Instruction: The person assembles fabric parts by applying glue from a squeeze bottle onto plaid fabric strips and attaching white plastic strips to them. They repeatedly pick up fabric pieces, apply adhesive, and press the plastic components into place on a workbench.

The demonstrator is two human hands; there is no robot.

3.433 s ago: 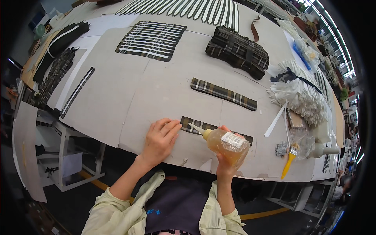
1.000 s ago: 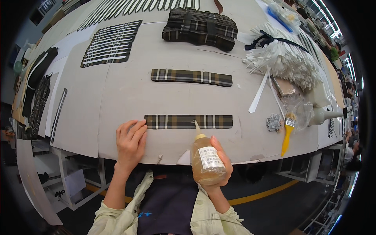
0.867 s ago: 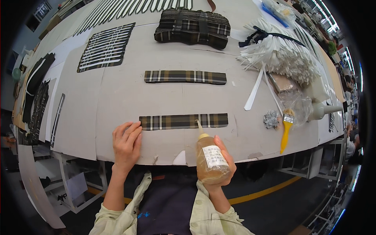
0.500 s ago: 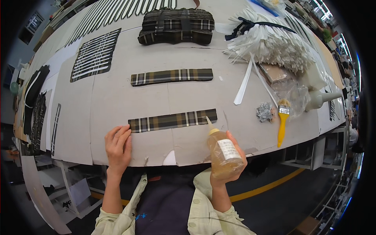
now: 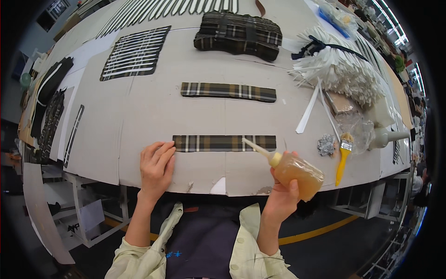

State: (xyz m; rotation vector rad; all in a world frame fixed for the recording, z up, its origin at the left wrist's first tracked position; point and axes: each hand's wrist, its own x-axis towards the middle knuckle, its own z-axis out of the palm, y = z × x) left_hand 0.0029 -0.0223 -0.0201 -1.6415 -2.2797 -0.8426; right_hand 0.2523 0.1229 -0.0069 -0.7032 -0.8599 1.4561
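Observation:
A plaid fabric strip (image 5: 211, 143) in brown, black and white lies flat near the table's front edge. At its left end are the bunched fingertips of my left hand (image 5: 157, 168), pressed on the strip's edge. My right hand (image 5: 281, 197) is wrapped around a clear squeeze bottle (image 5: 301, 176) of amber liquid. Tilted to the left, the bottle has its long pale nozzle (image 5: 255, 147) over the right half of the strip, the tip at or just above the cloth. Farther back, a second plaid strip (image 5: 227, 91) lies parallel.
A strapped plaid bundle (image 5: 238, 35) sits at the back. On the right are a tied bunch of white strips (image 5: 341, 69), a yellow-handled brush (image 5: 343, 158), a grey crumpled lump (image 5: 326, 145) and a pale bottle (image 5: 388, 136). White-striped pieces (image 5: 135, 53) lie at the back left.
The bottle has tipped over to the left, and its nozzle has shifted leftward from near the strip's right end. My left hand stays at the left end. The whole view has shifted a little.

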